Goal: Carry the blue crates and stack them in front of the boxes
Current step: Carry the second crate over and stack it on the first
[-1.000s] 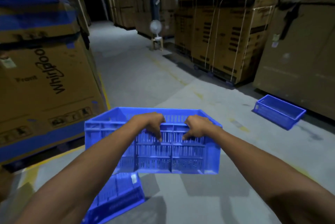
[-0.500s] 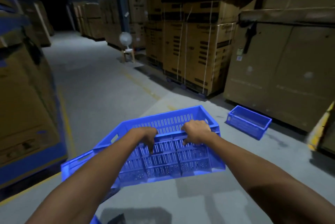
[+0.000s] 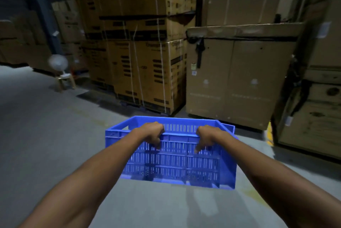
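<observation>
While both hands, left [image 3: 152, 132] and right [image 3: 206, 136], clamp its near rim, the crate [image 3: 173, 161] at lower centre looks stiff, light, empty; rim grip suits.

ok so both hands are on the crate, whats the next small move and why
Probably carry it a bit further forward, toward the big brown box. Both the left hand and right hand grip the near rim of the blue crate, which is off the floor and short of the boxes.
</observation>
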